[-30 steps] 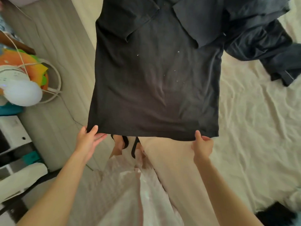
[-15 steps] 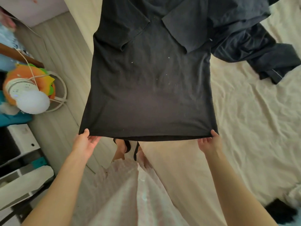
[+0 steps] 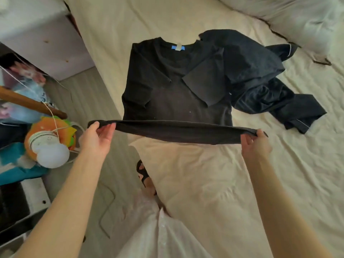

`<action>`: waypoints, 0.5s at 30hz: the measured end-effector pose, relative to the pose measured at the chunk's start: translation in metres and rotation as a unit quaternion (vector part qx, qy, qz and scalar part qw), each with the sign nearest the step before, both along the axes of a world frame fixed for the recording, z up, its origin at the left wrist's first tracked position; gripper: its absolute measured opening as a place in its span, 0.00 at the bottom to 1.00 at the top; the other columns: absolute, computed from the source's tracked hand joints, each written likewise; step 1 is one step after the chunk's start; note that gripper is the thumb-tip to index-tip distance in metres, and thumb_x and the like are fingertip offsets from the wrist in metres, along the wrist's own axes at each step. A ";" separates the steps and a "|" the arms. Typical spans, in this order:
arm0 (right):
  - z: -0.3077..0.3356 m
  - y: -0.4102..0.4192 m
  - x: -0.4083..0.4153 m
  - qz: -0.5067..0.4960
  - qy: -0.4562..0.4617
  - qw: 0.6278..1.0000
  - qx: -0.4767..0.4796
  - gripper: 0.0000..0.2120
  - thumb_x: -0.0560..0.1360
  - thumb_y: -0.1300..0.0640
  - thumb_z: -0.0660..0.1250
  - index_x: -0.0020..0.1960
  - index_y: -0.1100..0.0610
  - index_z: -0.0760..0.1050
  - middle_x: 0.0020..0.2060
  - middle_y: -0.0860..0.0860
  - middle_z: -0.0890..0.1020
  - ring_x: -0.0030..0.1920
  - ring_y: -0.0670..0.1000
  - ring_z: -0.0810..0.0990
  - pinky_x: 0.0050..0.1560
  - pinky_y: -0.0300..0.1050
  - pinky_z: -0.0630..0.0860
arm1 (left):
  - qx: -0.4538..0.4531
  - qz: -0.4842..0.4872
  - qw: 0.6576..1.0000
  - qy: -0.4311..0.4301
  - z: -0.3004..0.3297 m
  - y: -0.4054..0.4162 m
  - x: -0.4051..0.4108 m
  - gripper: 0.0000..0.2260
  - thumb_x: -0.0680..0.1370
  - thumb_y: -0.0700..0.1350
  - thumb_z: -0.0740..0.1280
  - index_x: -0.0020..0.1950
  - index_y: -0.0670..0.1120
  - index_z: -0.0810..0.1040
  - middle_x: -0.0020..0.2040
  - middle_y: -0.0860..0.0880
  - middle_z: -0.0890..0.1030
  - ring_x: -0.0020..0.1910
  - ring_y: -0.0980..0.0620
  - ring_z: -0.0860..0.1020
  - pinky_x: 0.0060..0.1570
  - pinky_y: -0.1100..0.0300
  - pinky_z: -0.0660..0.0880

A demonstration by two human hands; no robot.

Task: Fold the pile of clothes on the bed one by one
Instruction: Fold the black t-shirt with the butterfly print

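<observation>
Black T-shirt [image 3: 176,101] flat on bed [image 3: 279,174], collar at far end w/ blue neck label [image 3: 178,47] showing, both sleeves folded in over chest. Bottom hem lifted off sheet, stretched taut btwn both hands into narrow band across near edge of shirt.

Left hand [image 3: 96,140]: pinches left hem corner, thumb on top, fingers curled underneath, palm facing up-ish. Sits out past bed edge, over floor.

Right hand [image 3: 255,144]: grips right hem corner, fingers wrapped over fabric edge, thumb side twd camera. Over bed.

Dark navy garment [image 3: 260,84] w/ thin white piping crumpled just right of shirt, touching & partly overlapping its right shoulder; one leg or sleeve trailing out to right. Can't tell exact garment type.

Pillow or duvet [image 3: 297,21], white, at far right corner of bed. Sheet cream, wrinkled.

Left of bed: wood-look floor [image 3: 104,101], pale cabinet [image 3: 42,40] at top left, small fan-like gadget w/ white dome [image 3: 52,153] and orange/green bits, white cord running up from it. Sandalled foot [image 3: 144,175] visible btwn arms near bed edge. Light pink clothing at bottom centre.
</observation>
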State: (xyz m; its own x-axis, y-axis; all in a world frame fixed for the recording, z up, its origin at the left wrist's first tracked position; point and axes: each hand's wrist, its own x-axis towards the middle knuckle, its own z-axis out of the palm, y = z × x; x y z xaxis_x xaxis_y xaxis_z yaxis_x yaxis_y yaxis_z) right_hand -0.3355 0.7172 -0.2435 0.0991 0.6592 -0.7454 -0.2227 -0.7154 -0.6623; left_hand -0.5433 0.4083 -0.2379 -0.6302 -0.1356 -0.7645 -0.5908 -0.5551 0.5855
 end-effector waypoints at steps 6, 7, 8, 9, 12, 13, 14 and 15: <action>0.015 0.063 -0.088 0.021 0.074 0.996 0.035 0.05 0.80 0.62 0.61 0.45 0.60 0.72 0.40 0.57 0.80 0.41 0.51 0.81 0.36 0.42 0.81 | 0.071 0.019 0.997 0.030 0.011 0.061 -0.087 0.05 0.80 0.35 0.60 0.54 0.35 0.72 0.43 0.39 0.77 0.38 0.46 0.81 0.28 0.55 0.79; 0.016 0.072 -0.102 0.013 0.082 0.996 0.037 0.05 0.80 0.63 0.61 0.45 0.61 0.72 0.39 0.57 0.81 0.40 0.52 0.81 0.35 0.43 0.81 | 0.077 0.016 0.996 0.030 0.012 0.071 -0.101 0.07 0.80 0.35 0.60 0.57 0.35 0.72 0.44 0.39 0.77 0.39 0.45 0.80 0.28 0.55 0.79; 0.018 0.081 -0.116 0.007 0.086 0.996 0.037 0.04 0.79 0.63 0.61 0.46 0.61 0.72 0.39 0.58 0.81 0.40 0.53 0.82 0.35 0.44 0.81 | 0.080 0.014 0.996 0.028 0.013 0.080 -0.115 0.10 0.80 0.35 0.61 0.60 0.35 0.72 0.45 0.39 0.77 0.41 0.45 0.80 0.28 0.54 0.79; 0.018 0.089 -0.130 0.003 0.087 0.996 0.037 0.03 0.79 0.64 0.61 0.47 0.62 0.72 0.39 0.59 0.81 0.41 0.54 0.82 0.37 0.46 0.82 | 0.084 0.010 0.996 0.024 0.013 0.090 -0.129 0.12 0.79 0.35 0.61 0.62 0.35 0.71 0.47 0.39 0.77 0.43 0.44 0.80 0.29 0.54 0.79; 0.016 0.116 -0.174 0.009 0.086 0.995 0.038 0.03 0.79 0.64 0.62 0.51 0.62 0.72 0.41 0.60 0.81 0.42 0.55 0.82 0.43 0.49 0.82 | 0.092 0.003 0.996 0.018 0.012 0.120 -0.173 0.12 0.79 0.35 0.61 0.63 0.35 0.71 0.49 0.38 0.77 0.44 0.44 0.79 0.30 0.53 0.80; 0.014 0.127 -0.191 0.015 0.084 0.995 0.042 0.04 0.79 0.64 0.61 0.52 0.62 0.72 0.42 0.60 0.81 0.42 0.55 0.82 0.43 0.49 0.82 | 0.094 0.000 0.995 0.020 0.011 0.130 -0.189 0.11 0.79 0.35 0.61 0.61 0.35 0.72 0.49 0.38 0.77 0.44 0.44 0.79 0.30 0.53 0.80; 0.012 0.137 -0.208 0.020 0.085 0.995 0.046 0.05 0.79 0.64 0.61 0.54 0.62 0.73 0.43 0.60 0.81 0.43 0.55 0.82 0.43 0.50 0.82 | 0.097 -0.004 0.995 0.025 0.008 0.141 -0.205 0.09 0.80 0.35 0.60 0.59 0.35 0.72 0.48 0.38 0.77 0.44 0.44 0.79 0.30 0.53 0.80; 0.008 0.148 -0.224 0.026 0.090 0.994 0.050 0.08 0.79 0.64 0.61 0.57 0.63 0.72 0.44 0.60 0.81 0.43 0.56 0.82 0.42 0.50 0.83 | 0.102 -0.007 0.994 0.031 0.004 0.152 -0.220 0.08 0.80 0.35 0.60 0.58 0.35 0.72 0.48 0.38 0.76 0.43 0.44 0.78 0.30 0.53 0.80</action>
